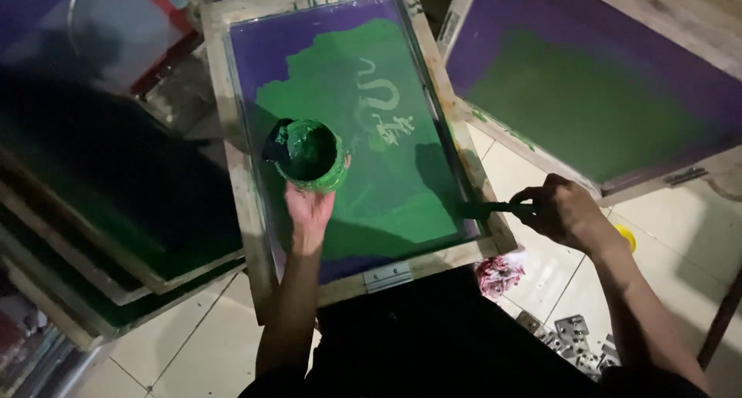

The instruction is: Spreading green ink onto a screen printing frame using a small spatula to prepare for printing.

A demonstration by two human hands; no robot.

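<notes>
one scraper (483, 209) lies crosswise in right hand (564, 211), blade leftward.

The wooden-framed purple-mesh printing screen (232, 120) lies flat at the centre, at twelve o'clock from the person. The round green-smeared ink container (311, 154) is over its mesh, toward nine o'clock, resting on the left hand (309, 210). At three o'clock, the right hand (563, 210) is beside the frame's edge with the dark-handled scraper (495, 208) reaching onto the mesh. A second wooden-framed screen (587, 96) lies at two o'clock. The stack of dark framed screens (116, 212) lies at nine o'clock. The crumpled red-and-white rag (501, 274) and the small grey metal hinges (572, 340) lie on the floor at four o'clock.
</notes>
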